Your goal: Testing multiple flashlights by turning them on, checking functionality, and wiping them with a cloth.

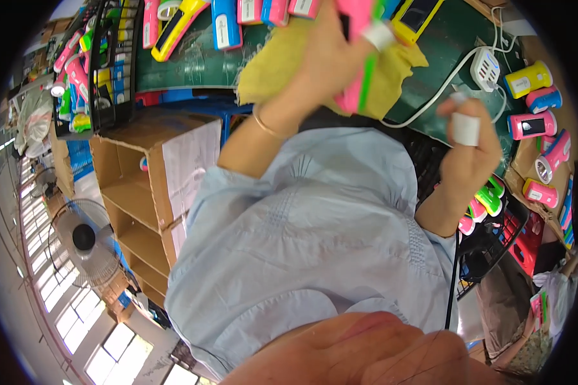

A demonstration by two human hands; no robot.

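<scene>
My left hand is closed around a pink torch with a green edge, partly smeared by motion and cut off at the top. Under it a crumpled yellow cloth lies on the green tabletop. White tape wraps a finger there. My right hand, also with white tape on a finger, is raised near the table's right edge, beside a white cable. Its fingers are curled together; whatever they may hold is too small to make out. Just beyond it sits a white multi-port charger.
Pink, blue and yellow torches line the table's far side. More lie in a black basket at left, in a cardboard box at right and in a black crate. Cardboard shelving and a fan stand left.
</scene>
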